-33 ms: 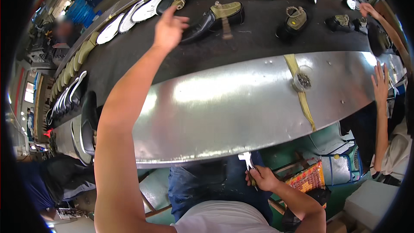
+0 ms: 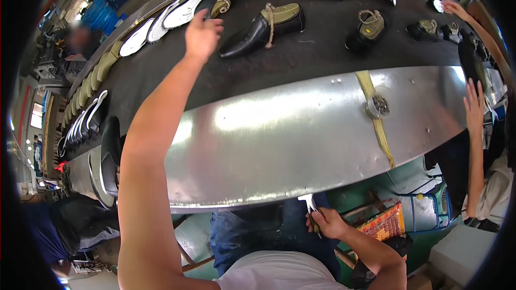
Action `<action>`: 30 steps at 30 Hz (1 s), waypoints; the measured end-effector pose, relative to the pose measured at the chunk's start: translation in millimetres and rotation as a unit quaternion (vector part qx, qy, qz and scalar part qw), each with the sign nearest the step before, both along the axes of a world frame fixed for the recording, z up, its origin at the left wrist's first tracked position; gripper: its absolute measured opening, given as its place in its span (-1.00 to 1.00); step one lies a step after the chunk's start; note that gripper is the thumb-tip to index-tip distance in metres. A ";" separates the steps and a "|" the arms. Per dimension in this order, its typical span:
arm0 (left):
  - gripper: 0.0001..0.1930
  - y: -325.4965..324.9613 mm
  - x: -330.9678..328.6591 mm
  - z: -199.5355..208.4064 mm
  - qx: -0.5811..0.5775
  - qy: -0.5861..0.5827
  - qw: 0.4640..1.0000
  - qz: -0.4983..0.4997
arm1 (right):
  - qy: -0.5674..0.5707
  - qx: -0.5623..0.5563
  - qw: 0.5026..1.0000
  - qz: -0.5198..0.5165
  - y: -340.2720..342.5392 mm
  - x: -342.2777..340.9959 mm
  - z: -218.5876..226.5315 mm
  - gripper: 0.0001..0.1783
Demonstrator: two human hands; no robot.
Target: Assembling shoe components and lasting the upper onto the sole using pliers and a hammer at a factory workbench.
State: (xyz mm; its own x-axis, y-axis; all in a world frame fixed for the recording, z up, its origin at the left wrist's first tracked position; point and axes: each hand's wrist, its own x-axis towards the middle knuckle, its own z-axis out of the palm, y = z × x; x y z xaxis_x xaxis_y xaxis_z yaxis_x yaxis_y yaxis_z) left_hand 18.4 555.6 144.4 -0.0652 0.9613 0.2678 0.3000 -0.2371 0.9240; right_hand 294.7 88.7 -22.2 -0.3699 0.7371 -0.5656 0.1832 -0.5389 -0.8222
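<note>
The person's left hand point(image 2: 203, 36) is reaching far out over the dark work surface point(image 2: 322, 56), its fingers loosely parted and bending a little, and it is hovering just left of a black shoe point(image 2: 248, 35) with an olive-green back part. That shoe is lying on the dark surface with its toe pointing toward the lower left, and a tan cord point(image 2: 270, 26) is hanging across its middle. Whether the left fingers are touching anything, one cannot tell. The right hand point(image 2: 328, 222) is staying low over the lap, closing firmly around the handles of a pair of pliers point(image 2: 309, 205), whose bright head is pointing up at the near edge of the metal counter point(image 2: 258, 150); whether the two are touching is unclear. On the counter, a small bowl point(image 2: 369, 110) of tiny metal bits is sitting on a yellowish strap point(image 2: 382, 138) that is running from the far edge to the near one. A second shoe point(image 2: 371, 28) with looped cord is standing farther right on the dark surface, while white soles point(image 2: 187, 9) are lining up beyond the left hand. At the far right, a co-worker's hand point(image 2: 454, 8) is reaching over more shoes.
</note>
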 end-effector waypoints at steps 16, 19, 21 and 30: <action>-0.56 209.0 -1.2 -36.3 -0.219 -0.296 0.930 0.014 | -0.219 0.202 0.927 0.228 33.7 13.6 -37.5 -0.65; -0.50 180.9 15.4 -30.8 -0.183 -0.300 0.932 0.092 | -0.189 0.192 0.939 0.212 32.4 10.0 -29.2 -0.65; -0.21 150.9 -0.7 -17.9 -0.134 -0.277 0.933 0.189 | -0.177 0.234 0.933 0.208 35.1 2.8 -18.3 -0.67; -0.45 -162.6 -153.5 58.0 -0.049 -0.210 0.976 0.013 | 0.106 -0.118 0.985 -0.070 -11.2 -20.0 12.6 -0.63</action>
